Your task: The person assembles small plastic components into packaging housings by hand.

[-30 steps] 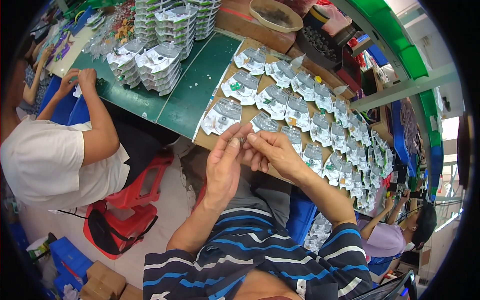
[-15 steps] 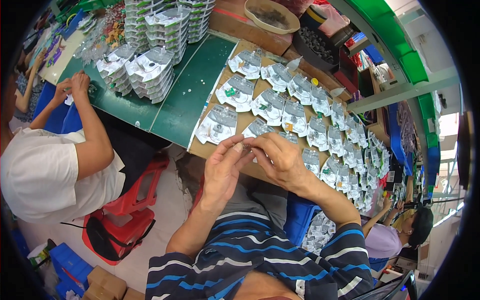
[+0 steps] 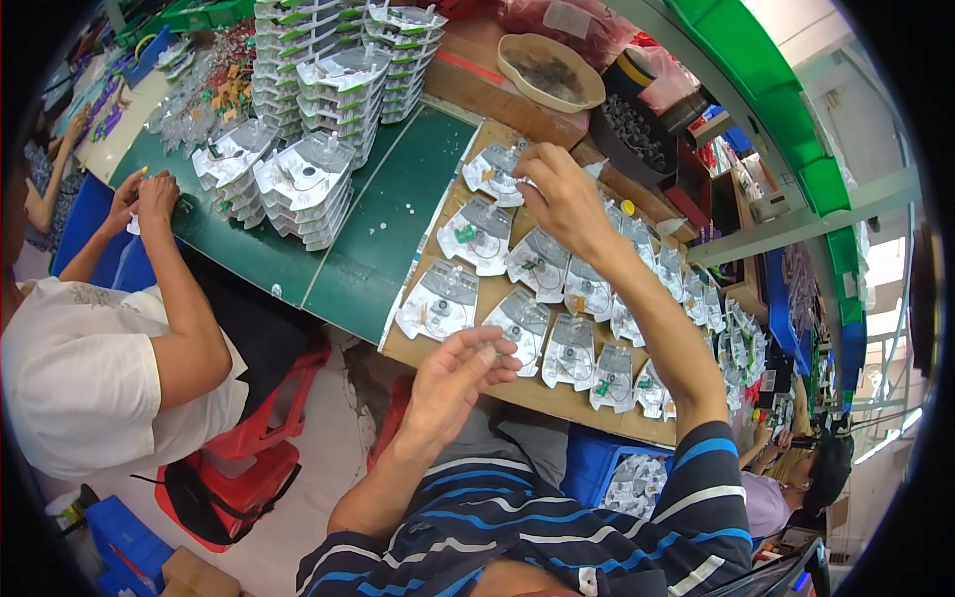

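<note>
Rows of white plastic housings with clear grey tops lie on a brown cardboard sheet (image 3: 418, 333). My right hand (image 3: 569, 196) is stretched to the far left housing (image 3: 491, 173); its thumb and fingertips are pinched at that housing's right edge. Whatever lies between these fingertips is too small to make out. My left hand (image 3: 453, 383) is held above the near edge of the sheet, beside another housing (image 3: 520, 323). Its thumb presses against curled fingers, with something tiny there that I cannot identify. Small green or tan parts sit on some housings, such as the green-marked housing (image 3: 477, 235).
Tall stacks of similar housings (image 3: 306, 189) stand on the green table (image 3: 368, 214) to the left. A co-worker in a white top (image 3: 85, 358) works there, near a red stool (image 3: 224, 497). Behind are a beige bowl (image 3: 550, 72) and a black tub of dark parts (image 3: 629, 129). A blue crate (image 3: 587, 463) sits below.
My hands were together over the near edge of the sheet. The right one has moved away to the far left housing, while the left has dropped slightly nearer to me.
</note>
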`<state>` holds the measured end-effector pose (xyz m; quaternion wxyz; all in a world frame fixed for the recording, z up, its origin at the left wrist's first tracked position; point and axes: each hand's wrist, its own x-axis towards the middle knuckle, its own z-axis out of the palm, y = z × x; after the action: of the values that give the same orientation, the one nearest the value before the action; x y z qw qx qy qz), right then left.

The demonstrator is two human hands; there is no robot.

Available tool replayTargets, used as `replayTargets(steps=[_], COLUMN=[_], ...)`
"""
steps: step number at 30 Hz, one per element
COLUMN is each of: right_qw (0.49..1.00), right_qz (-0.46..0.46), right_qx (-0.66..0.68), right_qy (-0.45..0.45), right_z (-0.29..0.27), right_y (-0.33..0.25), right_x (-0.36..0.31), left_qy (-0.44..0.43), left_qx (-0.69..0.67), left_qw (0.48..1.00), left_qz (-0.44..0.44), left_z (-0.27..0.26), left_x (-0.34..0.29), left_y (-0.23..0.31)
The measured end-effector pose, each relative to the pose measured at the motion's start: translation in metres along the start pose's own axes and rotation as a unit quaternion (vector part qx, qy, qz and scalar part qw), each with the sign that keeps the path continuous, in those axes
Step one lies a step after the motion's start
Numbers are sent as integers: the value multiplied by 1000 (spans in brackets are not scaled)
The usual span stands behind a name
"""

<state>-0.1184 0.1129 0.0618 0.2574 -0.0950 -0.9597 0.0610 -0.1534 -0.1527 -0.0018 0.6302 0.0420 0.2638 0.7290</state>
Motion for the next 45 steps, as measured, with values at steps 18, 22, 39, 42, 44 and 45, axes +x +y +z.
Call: replayTargets(steps=[18,22,39,42,44,45], right_qw=[989,990,988,989,988,987], right_qz=[11,-17,-40,-48,-44,-42], right_qx=[11,-8,22,31,34,37], right_qy=[-146,-142,-145,-134,-142,-151], right_z=[63,60,65,68,66,64], right_y=[56,60,67,70,72,72], right_x=[9,11,7,8,9,10], left_qy=[-70,-77,-56,-44,-40,-43], left_qx=[23,24,50,47,47,34], left_qw=[995,994,991,992,992,993], left_qz=[-71,-74,-108,-110,-109,-109], left_z=[-11,-7,7,7,8,8], left_x=[-9,-12,-15,-12,-9,-7], left_y=[-7,-11,-19,-19,-20,-20])
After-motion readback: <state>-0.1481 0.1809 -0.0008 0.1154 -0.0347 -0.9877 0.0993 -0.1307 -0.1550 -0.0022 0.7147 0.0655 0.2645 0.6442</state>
